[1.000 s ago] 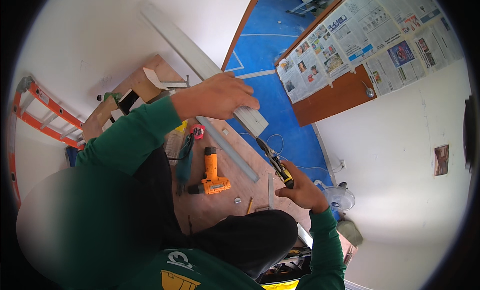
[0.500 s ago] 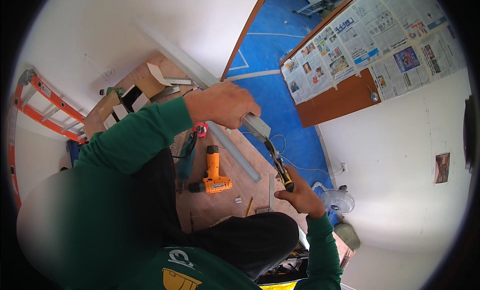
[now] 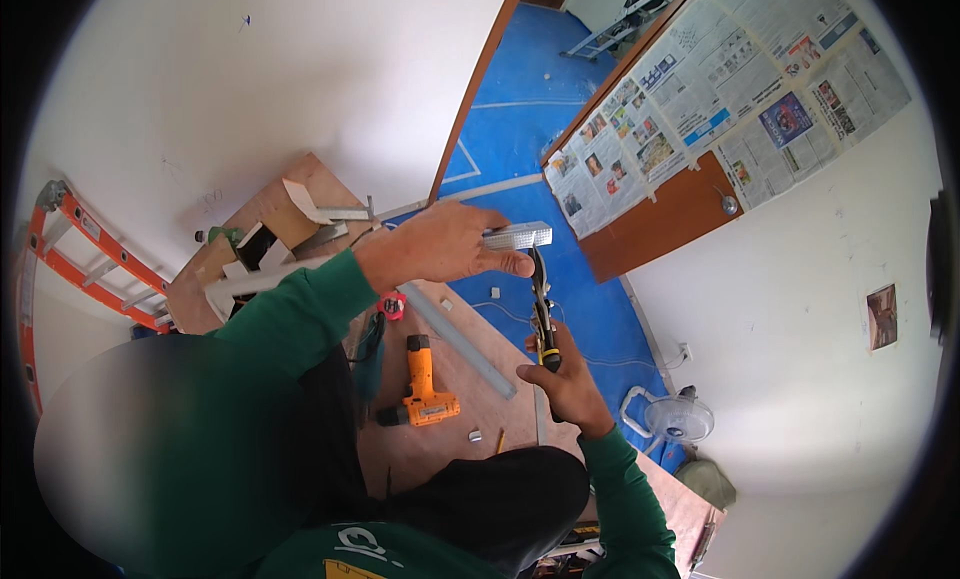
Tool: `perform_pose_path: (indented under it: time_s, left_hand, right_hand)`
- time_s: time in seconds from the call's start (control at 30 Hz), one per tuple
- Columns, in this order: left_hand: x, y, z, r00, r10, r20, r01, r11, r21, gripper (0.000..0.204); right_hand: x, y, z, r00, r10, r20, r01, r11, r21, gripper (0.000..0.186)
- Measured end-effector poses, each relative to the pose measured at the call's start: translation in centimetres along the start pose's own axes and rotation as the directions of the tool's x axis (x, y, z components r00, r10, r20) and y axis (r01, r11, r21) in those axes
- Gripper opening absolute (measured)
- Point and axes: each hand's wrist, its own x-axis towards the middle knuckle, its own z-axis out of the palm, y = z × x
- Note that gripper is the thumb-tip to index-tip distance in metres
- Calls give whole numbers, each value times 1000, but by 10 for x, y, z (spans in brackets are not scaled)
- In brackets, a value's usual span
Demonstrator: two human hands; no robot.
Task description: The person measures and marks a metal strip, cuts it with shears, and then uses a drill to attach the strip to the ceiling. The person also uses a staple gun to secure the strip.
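Observation:
My left hand (image 3: pixel 430 247) grips a light metal channel (image 3: pixel 522 236) near its cut end, thumb along the underside. The rest of the channel runs back to the lower left, past my green sleeve. Wrapped around the black and yellow handles of tin snips (image 3: pixel 545 324) is my right hand (image 3: pixel 572 381). The snips stand nearly upright, jaws at the channel's end; whether they bite into the metal I cannot tell. Below my hands, an orange cordless drill (image 3: pixel 432 407) lies on a wooden board (image 3: pixel 440 447). A second grey channel (image 3: pixel 460 341) rests beside it.
On the board are a red tape measure (image 3: pixel 391 305), a teal power tool (image 3: pixel 369 364), a pencil (image 3: pixel 500 440) and a small metal piece (image 3: pixel 475 436). Cardboard boxes (image 3: pixel 291 215) and an orange ladder (image 3: pixel 107 234) stand left. A fan (image 3: pixel 678 417) sits right, on blue floor covering.
The channel has swung: its long end moved from the wall down to the lower left, and its cut end turned more level. The snips tipped more upright, and my right hand shifted slightly left.

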Motion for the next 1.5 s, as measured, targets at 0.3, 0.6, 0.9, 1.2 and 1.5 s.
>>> perform_pose_path:
  time_s: [0.3,0.6,0.9,1.2,1.5]
  left_hand:
    - [0,5,-10,997,-61,36,65,993,-103,99]
    - [-5,-2,-7,999,-18,-29,16,998,-56,94]
    - [-5,-8,1,990,46,-134,-52,998,-43,93]
    - [-4,8,-13,995,-39,89,54,984,-168,97]
    - [-12,-18,-19,993,-47,112,27,984,176,72]
  right_hand:
    - [11,-23,16,994,-88,-66,88,996,-3,80]
    - [10,-32,24,991,-99,-93,95,994,-52,75]
    - [13,-31,33,967,-201,-157,189,978,-93,53]
    - [22,-16,41,905,-301,-300,272,953,-134,28]
    - [10,-12,27,993,47,109,-67,979,191,44]
